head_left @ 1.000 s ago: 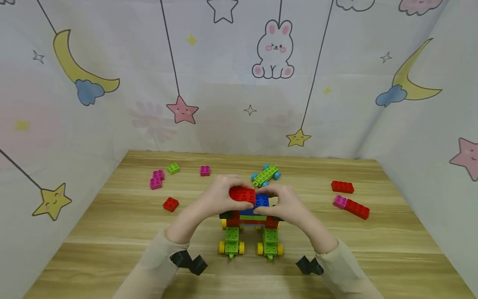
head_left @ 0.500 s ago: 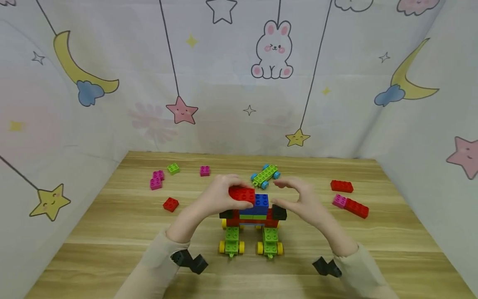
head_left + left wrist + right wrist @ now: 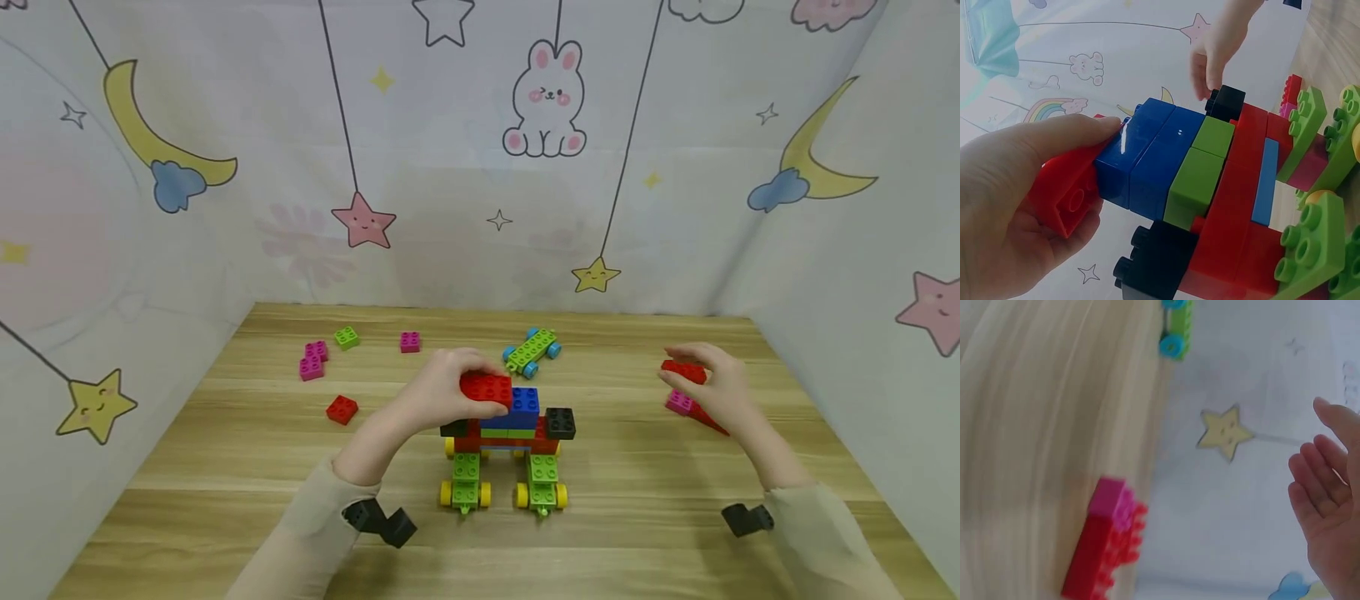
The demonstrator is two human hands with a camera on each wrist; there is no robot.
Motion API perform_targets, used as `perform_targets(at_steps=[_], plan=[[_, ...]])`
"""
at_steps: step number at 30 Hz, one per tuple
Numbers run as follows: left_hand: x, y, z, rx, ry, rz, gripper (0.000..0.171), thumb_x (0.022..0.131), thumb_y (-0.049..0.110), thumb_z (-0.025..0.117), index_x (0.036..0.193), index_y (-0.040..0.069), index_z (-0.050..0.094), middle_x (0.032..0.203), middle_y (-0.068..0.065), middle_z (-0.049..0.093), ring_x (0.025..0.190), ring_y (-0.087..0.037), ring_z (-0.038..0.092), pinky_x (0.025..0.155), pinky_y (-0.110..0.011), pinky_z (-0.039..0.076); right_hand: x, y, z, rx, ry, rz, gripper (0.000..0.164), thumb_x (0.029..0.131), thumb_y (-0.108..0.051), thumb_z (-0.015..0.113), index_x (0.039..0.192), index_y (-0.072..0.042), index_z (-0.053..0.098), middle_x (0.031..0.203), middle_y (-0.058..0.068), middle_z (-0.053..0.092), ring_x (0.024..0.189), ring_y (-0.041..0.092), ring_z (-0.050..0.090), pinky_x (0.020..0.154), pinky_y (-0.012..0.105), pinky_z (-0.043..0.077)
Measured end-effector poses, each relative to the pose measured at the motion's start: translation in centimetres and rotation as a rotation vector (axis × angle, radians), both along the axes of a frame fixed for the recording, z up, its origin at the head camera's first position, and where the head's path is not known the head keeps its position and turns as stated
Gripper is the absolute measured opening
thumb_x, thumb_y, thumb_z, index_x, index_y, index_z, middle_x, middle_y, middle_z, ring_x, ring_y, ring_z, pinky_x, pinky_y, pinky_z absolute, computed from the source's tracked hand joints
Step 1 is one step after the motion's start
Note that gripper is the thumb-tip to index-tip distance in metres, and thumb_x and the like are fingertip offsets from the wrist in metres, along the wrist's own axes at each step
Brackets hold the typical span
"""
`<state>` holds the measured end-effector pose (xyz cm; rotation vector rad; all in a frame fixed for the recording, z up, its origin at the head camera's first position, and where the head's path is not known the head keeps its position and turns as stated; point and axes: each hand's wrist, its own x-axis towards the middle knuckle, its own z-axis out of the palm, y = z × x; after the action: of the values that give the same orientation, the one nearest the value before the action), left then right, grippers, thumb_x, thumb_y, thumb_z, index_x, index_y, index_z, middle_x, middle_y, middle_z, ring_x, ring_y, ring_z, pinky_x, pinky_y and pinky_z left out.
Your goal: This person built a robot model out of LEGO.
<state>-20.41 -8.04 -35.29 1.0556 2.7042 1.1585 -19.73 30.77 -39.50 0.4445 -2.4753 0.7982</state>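
My left hand [image 3: 435, 390] grips a red toy brick [image 3: 489, 389] with thumb and fingers. In the left wrist view that brick is at the end of the blue bricks [image 3: 1150, 140], its hollow underside partly showing. Beneath the blue lie lime green bricks [image 3: 1197, 187], a red layer [image 3: 1222, 219] and black bricks [image 3: 560, 423] at both sides. The build stands on green wheeled bases [image 3: 467, 479] with yellow wheels. Off to the right, my right hand [image 3: 720, 387] is over a loose red brick [image 3: 682, 372], fingers loosely bent and empty in the right wrist view.
A pink brick [image 3: 679, 402] joined to a red one [image 3: 1088, 556] lies beside the right hand. Behind the build sits a green toy car base [image 3: 532, 350] with blue wheels. Pink bricks [image 3: 312, 367], a green brick [image 3: 347, 337] and a red brick [image 3: 342, 409] lie at left.
My right hand has let go of the blue bricks and moved right to the loose red bricks. The left hand stays on its red brick, and the build has not moved.
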Motion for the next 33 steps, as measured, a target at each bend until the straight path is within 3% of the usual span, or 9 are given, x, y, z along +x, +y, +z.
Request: perform_targets(at_steps=[2, 4, 9, 12, 15, 16, 19, 24, 33], plan=[[0.0, 0.0, 0.0, -0.004, -0.002, 0.001, 0.036, 0.08, 0.026, 0.081, 0.11, 0.009, 0.072, 0.107, -0.008, 0.071, 0.087, -0.017, 0.062, 0.068, -0.02, 0.053, 0.2, 1.4, -0.2, -0.001, -0.061, -0.038, 0.037, 0.08, -0.005, 0.078, 0.114, 0.004, 0.067, 0.107, 0.022, 0.068, 0.096, 0.005, 0.059, 0.083, 0.003, 0.036], [0.0, 0.0, -0.1, -0.005, -0.006, 0.001, 0.037, 0.08, 0.026, 0.081, 0.111, 0.009, 0.072, 0.108, -0.008, 0.071, 0.087, -0.018, 0.062, 0.068, -0.02, 0.053, 0.4, 2.6, -0.4, -0.002, -0.125, -0.065, 0.04, 0.083, -0.011, 0.078, 0.118, 0.003, 0.065, 0.11, 0.022, 0.067, 0.096, 0.007, 0.059, 0.083, 0.003, 0.037], [0.0, -0.1, -0.1, -0.003, -0.01, 0.002, 0.037, 0.08, 0.027, 0.081, 0.111, 0.009, 0.071, 0.108, -0.008, 0.071, 0.088, -0.018, 0.061, 0.069, -0.02, 0.053, 0.3, 5.3, -1.5, -0.033, -0.249, -0.083, 0.043, 0.086, -0.017, 0.076, 0.121, 0.004, 0.063, 0.115, 0.024, 0.066, 0.099, -0.012, 0.049, 0.083, 0.003, 0.038], [0.0, -0.1, -0.1, -0.001, -0.006, 0.001, 0.037, 0.08, 0.026, 0.081, 0.111, 0.009, 0.071, 0.108, -0.008, 0.071, 0.087, -0.018, 0.062, 0.069, -0.02, 0.053, 0.3, 6.5, -2.3, -0.016, -0.291, -0.102, 0.045, 0.087, -0.021, 0.075, 0.122, 0.004, 0.063, 0.117, 0.026, 0.065, 0.105, 0.012, 0.059, 0.082, 0.009, 0.04], [0.0, -0.1, -0.2, 0.0, -0.006, 0.001, 0.037, 0.08, 0.026, 0.081, 0.111, 0.009, 0.072, 0.108, -0.008, 0.071, 0.087, -0.017, 0.061, 0.068, -0.02, 0.052, 0.3, 7.5, -3.0, 0.002, -0.342, -0.103, 0.051, 0.087, -0.027, 0.075, 0.126, 0.003, 0.061, 0.12, 0.026, 0.064, 0.112, 0.041, 0.057, 0.083, 0.017, 0.043], [-0.1, -0.1, -0.3, 0.001, -0.005, 0.001, 0.037, 0.08, 0.025, 0.081, 0.111, 0.009, 0.072, 0.108, -0.008, 0.071, 0.086, -0.017, 0.061, 0.068, -0.02, 0.052, 0.3, 7.8, -3.2, 0.003, -0.359, -0.103, 0.052, 0.087, -0.027, 0.075, 0.127, 0.003, 0.06, 0.122, 0.026, 0.064, 0.113, 0.043, 0.056, 0.083, 0.017, 0.043], [-0.1, -0.1, -0.3, 0.004, -0.003, 0.0, 0.037, 0.079, 0.026, 0.081, 0.111, 0.009, 0.072, 0.108, -0.008, 0.071, 0.086, -0.017, 0.061, 0.067, -0.019, 0.052, 0.3, 8.6, -3.8, 0.008, -0.401, -0.092, 0.055, 0.087, -0.028, 0.075, 0.129, 0.004, 0.058, 0.124, 0.027, 0.062, 0.115, 0.046, 0.055, 0.083, 0.016, 0.043], [-0.2, 0.0, -0.5, 0.004, 0.006, -0.001, 0.037, 0.079, 0.026, 0.081, 0.11, 0.009, 0.072, 0.108, -0.008, 0.071, 0.086, -0.017, 0.061, 0.067, -0.019, 0.052, 0.1, 9.6, -4.8, 0.005, -0.444, -0.088, 0.057, 0.088, -0.028, 0.074, 0.131, 0.006, 0.056, 0.125, 0.029, 0.061, 0.116, 0.046, 0.052, 0.079, 0.003, 0.036], [-0.2, 0.0, -0.4, 0.0, -0.004, -0.004, 0.037, 0.08, 0.025, 0.081, 0.111, 0.008, 0.071, 0.109, -0.008, 0.071, 0.087, -0.017, 0.061, 0.068, -0.018, 0.052, -0.3, 10.8, -5.8, 0.025, -0.491, -0.1, 0.057, 0.086, -0.028, 0.076, 0.128, 0.008, 0.058, 0.124, 0.03, 0.061, 0.117, 0.05, 0.054, 0.077, -0.001, 0.034]])
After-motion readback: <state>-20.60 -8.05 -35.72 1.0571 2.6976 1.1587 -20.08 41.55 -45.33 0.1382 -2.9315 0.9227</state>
